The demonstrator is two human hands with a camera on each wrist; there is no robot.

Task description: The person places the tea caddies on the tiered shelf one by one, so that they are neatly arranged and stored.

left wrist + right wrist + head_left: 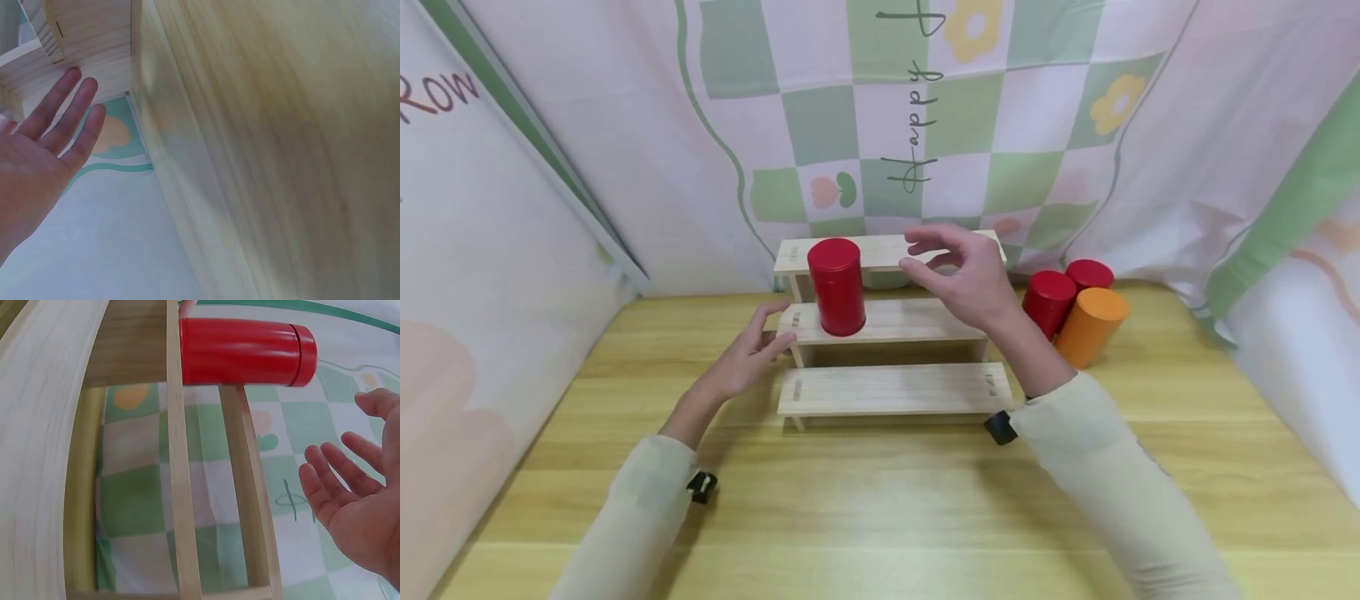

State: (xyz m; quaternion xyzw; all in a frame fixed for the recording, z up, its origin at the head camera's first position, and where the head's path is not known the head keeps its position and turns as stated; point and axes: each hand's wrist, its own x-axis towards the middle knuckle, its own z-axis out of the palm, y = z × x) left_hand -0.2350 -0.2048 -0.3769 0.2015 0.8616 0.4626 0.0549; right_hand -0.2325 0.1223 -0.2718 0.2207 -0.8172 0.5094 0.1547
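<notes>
A red canister [838,287] with a lid stands upright on the left part of the middle step of a three-tier wooden shelf [887,390]. My left hand [751,354] rests at the left end of that middle step, fingers extended along its edge. In the left wrist view the left hand [50,144] shows straight, spread fingers beside the shelf's side. My right hand [966,275] hovers over the right part of the shelf, fingers loosely bent, holding nothing. The right wrist view shows a gap between the right hand [362,487] and the red canister [247,353].
Two red canisters [1049,300] and an orange canister [1092,327] stand together on the wooden table [865,508], right of the shelf. Behind the shelf hangs a checkered cloth [887,117]. White printed cloth [497,275] encloses the left side.
</notes>
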